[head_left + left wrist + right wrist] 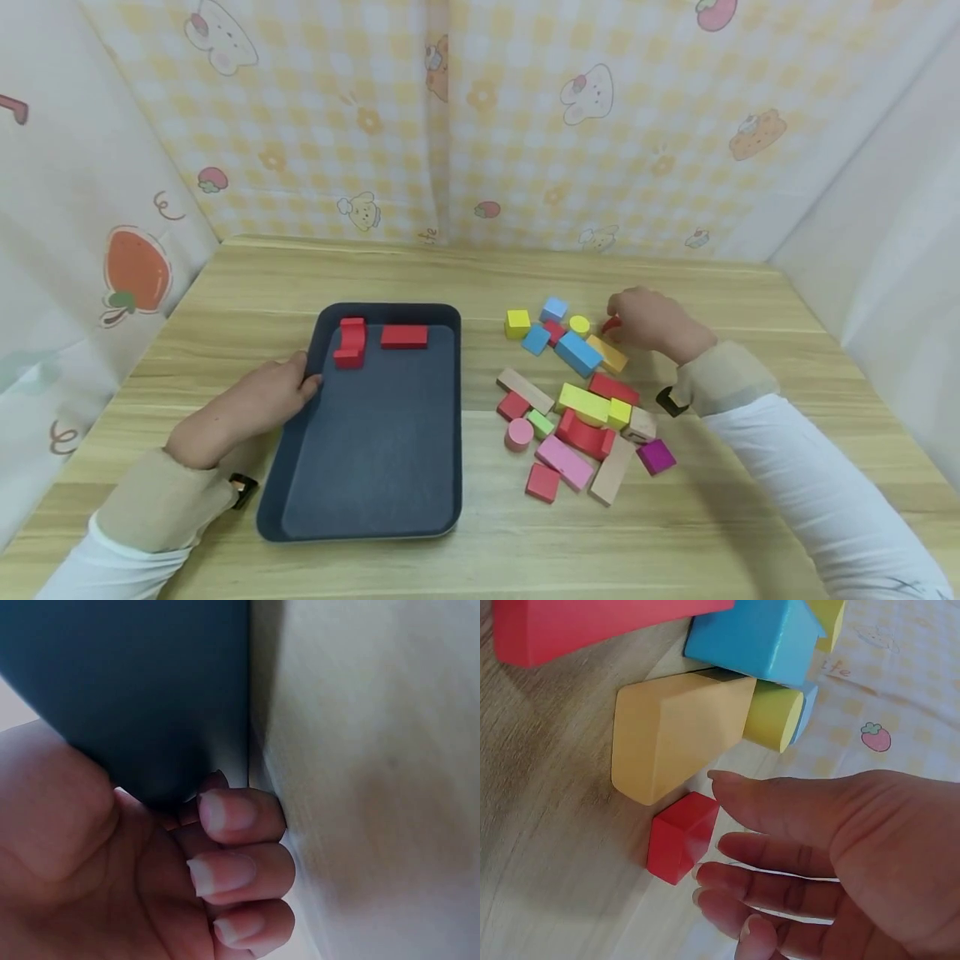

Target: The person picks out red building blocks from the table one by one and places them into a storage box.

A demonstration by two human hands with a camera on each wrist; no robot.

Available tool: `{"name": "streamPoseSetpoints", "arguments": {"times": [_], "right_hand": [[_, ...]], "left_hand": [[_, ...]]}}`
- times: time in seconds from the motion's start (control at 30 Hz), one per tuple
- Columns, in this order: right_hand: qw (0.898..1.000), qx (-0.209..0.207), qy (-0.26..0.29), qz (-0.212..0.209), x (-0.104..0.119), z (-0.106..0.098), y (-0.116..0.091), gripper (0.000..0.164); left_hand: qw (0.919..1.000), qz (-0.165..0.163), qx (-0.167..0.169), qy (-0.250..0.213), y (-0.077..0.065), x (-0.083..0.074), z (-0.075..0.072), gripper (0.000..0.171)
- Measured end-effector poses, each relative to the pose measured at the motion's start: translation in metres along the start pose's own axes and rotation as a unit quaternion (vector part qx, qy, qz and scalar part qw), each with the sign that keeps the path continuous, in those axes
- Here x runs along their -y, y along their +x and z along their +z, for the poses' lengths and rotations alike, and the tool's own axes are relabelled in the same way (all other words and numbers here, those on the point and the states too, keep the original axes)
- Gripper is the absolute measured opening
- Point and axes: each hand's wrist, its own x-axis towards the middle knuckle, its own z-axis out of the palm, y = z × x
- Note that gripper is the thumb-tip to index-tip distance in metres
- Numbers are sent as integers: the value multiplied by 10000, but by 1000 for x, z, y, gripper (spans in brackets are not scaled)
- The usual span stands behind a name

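A dark tray (382,467) sits towards the left edge of the table (517,550); the left hand (258,402) grips its left edge near the far corner, where light, steady pressure should stop it sliding. Off the tray's right edge lie loose blocks (581,404). Beyond most of them, towards the table's far right corner, the right hand (654,322) is loosely spread and seems to grasp nothing, thumb and fingertips just beside a small red block (679,840). A pinch across opposite faces, clear of the neighbouring orange block (679,731), would probably work best. In the head view the hand hides most of the red block; whether they touch, I cannot tell. The table's near edge is cut off
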Motion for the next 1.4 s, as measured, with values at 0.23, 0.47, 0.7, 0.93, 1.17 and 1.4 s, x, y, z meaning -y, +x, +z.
{"name": "streamPoseSetpoints", "arguments": {"times": [0.23,0.47,0.7,0.93,1.17,1.4], "right_hand": [[9998,-54,17,174,-7,7,3,31],[9997,-83,114,187,-11,14,2,25],[9996,-96,154,212,-16,16,-2,26],[9997,24,194,127,-15,12,5,22],[9997,74,169,136,-13,9,7,16],[9998,40,176,-16,-14,10,7,16]], "left_hand": [[10000,-18,0,-7,0,0,0,41],[10000,-1,-50,24,0,-1,2,39],[9999,55,-80,37,3,-6,0,43],[9999,-63,-78,-24,0,-4,-1,39],[9999,-20,-136,-47,-1,-1,0,36],[10000,-43,-2,-67,0,-1,0,36]]}}
